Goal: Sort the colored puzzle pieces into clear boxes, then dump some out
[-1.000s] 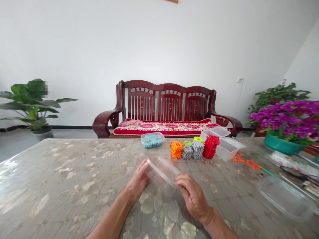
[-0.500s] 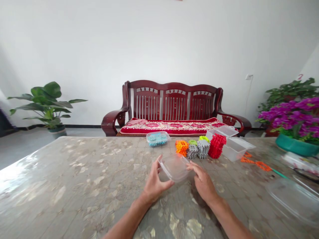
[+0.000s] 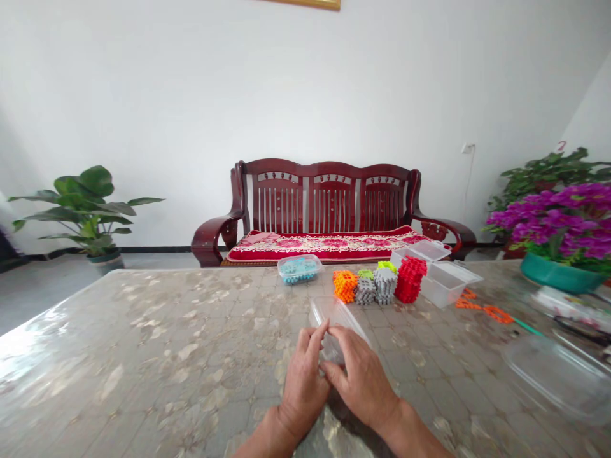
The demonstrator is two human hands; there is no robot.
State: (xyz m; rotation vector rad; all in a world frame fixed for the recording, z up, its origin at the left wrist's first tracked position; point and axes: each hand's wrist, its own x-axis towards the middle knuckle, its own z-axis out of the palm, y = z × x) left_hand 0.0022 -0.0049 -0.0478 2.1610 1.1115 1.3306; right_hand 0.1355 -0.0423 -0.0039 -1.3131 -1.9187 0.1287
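Note:
A clear plastic container (image 3: 337,318) rests on the marble-patterned table (image 3: 157,356) in front of me. My left hand (image 3: 304,381) and my right hand (image 3: 360,375) meet at its near edge, fingers pinched together on the rim. Beyond it stand stacks of interlocking plastic pieces: orange (image 3: 345,285), grey (image 3: 377,287) and red (image 3: 409,278), with yellow-green ones (image 3: 383,265) behind.
A lidded tub of blue pieces (image 3: 299,268) sits farther back. Open clear boxes (image 3: 443,280) stand right of the stacks, orange scissors (image 3: 482,308) beside them. A clear lid (image 3: 558,375) lies at the right edge. Purple flowers in a green pot (image 3: 558,245) stand right. A wooden bench (image 3: 329,210) is behind.
Both hands slid from the container's sides to its near edge and came together there. The container, tilted up a second ago, now rests lower on the table.

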